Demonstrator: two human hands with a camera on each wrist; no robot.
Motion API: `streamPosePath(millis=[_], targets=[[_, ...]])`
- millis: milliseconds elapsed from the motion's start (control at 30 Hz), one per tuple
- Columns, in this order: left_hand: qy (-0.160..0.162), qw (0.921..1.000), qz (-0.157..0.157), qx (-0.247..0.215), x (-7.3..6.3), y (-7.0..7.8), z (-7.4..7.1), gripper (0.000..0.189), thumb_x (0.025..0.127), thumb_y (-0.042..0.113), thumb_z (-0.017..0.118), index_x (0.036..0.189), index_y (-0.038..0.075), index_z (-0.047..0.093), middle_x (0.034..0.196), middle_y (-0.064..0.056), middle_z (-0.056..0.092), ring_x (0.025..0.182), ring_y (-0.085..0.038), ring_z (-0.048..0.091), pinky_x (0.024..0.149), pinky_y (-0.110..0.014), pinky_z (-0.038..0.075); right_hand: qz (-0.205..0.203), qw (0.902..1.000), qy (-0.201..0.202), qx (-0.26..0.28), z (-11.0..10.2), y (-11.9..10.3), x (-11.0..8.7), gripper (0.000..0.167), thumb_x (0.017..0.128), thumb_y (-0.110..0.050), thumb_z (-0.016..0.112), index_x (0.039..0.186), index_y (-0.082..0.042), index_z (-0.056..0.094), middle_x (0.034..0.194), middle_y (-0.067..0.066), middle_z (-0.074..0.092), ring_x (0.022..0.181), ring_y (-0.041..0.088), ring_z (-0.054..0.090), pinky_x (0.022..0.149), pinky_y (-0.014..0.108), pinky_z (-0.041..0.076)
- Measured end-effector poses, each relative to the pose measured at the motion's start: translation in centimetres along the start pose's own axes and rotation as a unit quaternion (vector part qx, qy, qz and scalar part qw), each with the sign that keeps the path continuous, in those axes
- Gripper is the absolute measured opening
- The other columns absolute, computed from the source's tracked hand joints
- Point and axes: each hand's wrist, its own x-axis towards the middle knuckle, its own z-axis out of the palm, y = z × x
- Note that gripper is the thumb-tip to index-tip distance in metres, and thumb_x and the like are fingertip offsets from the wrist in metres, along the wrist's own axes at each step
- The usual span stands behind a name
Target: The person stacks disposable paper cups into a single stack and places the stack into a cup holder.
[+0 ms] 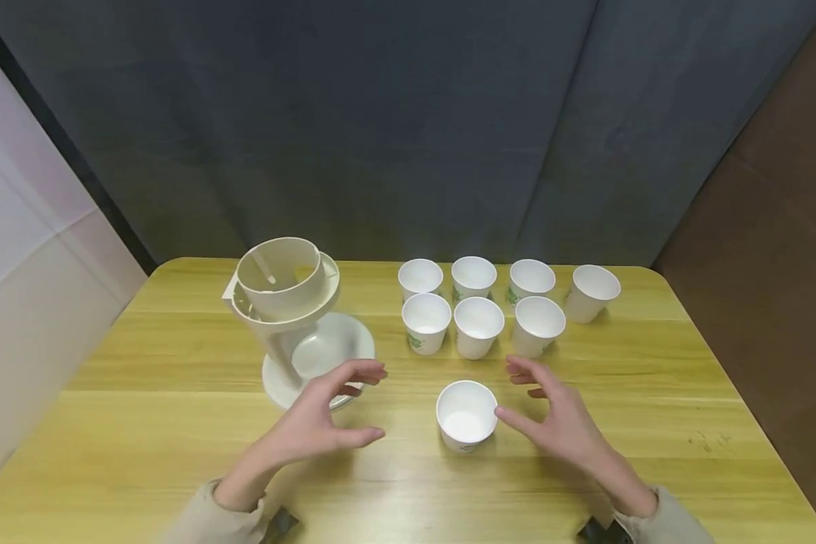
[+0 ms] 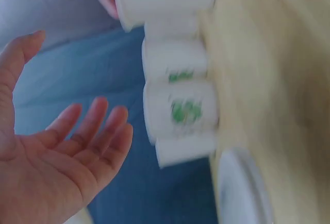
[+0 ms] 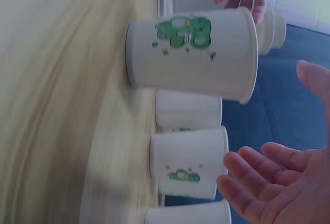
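Yellow wooden table [image 1: 707, 400] is lying under everything, with its grain running from side to side. Closest in, two beige cloth sleeves [image 1: 673, 521] are coming up from the bottom. Past them, two bare hands are reaching over the wood.

The left hand [image 1: 316, 423] is holding nothing. Its thumb is sticking out wide and its fingers are bending a little, making a big gap. The right hand [image 1: 564, 423] is holding nothing too, and its thumb and fingers are spreading wide. Its thumb tip is looking very close to the front cup from above, but a gap is showing in the right wrist view.

That front cup, a round white paper cup [image 1: 466, 419], is standing upright between the hands, nearer the right one. A green picture [image 3: 184, 32] is showing on its side; the tiny green marks by it are too blurry to read. Wood is showing between this cup and the left hand.

Farther back, three white paper cups [image 1: 476, 344] are standing in a row, and four more white paper cups [image 1: 591, 302] are standing behind them, near the table's far edge. Some are showing green prints.

Left of the cups, a cream plastic stand with a round ring on top [image 1: 272, 308] is rising from a pale round base [image 1: 357, 340]. The left fingers are crossing in front of that base. Behind the far edge, a dark blue-grey curtain [image 1: 353, 136] is hanging.
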Motion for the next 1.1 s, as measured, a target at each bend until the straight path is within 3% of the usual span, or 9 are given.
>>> streamPosePath(millis=[167, 367, 567, 867, 1100], targets=[[-0.024, 0.9994, -0.013, -0.021, 1.2, -0.1, 2.8, 0.075, 0.066, 0.013, 0.083, 0.131, 0.005, 0.045, 0.125, -0.008, 0.055, 0.111, -0.03, 0.052, 0.085, -0.041, 0.05, 0.005, 0.9981, 0.061, 0.004, -0.7, 1.0, 0.4, 0.055, 0.075, -0.004, 0.076, 0.125, -0.003, 0.054, 0.11, 0.008, 0.064, 0.097, 0.022, 0.06, 0.074, 0.038, 0.054], [-0.062, 0.9964, -0.03, -0.049, 2.2, -0.1, 5.5, 0.083, 0.064, 0.014, 0.084, 0.134, 0.004, 0.04, 0.129, -0.013, 0.051, 0.115, -0.034, 0.048, 0.089, -0.042, 0.048, 0.023, 0.9901, 0.138, -0.012, -1.5, 2.6, 1.3, 0.051, 0.073, 0.0, 0.076, 0.12, 0.002, 0.056, 0.106, 0.013, 0.063, 0.095, 0.013, 0.057, 0.074, 0.021, 0.049], [-0.075, 0.9948, -0.037, -0.059, 2.8, -0.3, 7.2, 0.086, 0.062, 0.013, 0.085, 0.134, 0.0, 0.039, 0.129, -0.012, 0.051, 0.116, -0.027, 0.048, 0.088, -0.04, 0.048, 0.016, 0.9801, 0.193, -0.043, -2.1, 4.3, 2.4, 0.057, 0.069, 0.0, 0.078, 0.12, 0.008, 0.053, 0.11, 0.023, 0.057, 0.097, 0.031, 0.053, 0.075, 0.016, 0.043], [-0.071, 0.9962, -0.04, -0.032, 3.5, -0.7, 8.5, 0.087, 0.062, 0.016, 0.086, 0.133, -0.003, 0.039, 0.123, -0.012, 0.054, 0.112, -0.024, 0.051, 0.089, -0.038, 0.048, 0.038, 0.9794, 0.186, -0.069, -2.7, 5.9, 3.8, 0.068, 0.068, -0.005, 0.08, 0.125, 0.012, 0.046, 0.118, 0.029, 0.05, 0.105, 0.041, 0.049, 0.075, 0.051, 0.045], [-0.074, 0.9964, -0.039, -0.013, 3.9, -0.8, 9.0, 0.084, 0.062, 0.015, 0.086, 0.13, -0.005, 0.041, 0.12, -0.01, 0.057, 0.106, -0.02, 0.054, 0.091, -0.034, 0.047, 0.087, 0.9846, 0.137, -0.065, -2.8, 6.3, 4.5, 0.075, 0.071, -0.012, 0.079, 0.13, 0.013, 0.039, 0.125, 0.031, 0.044, 0.11, 0.044, 0.044, 0.081, 0.055, 0.043]])
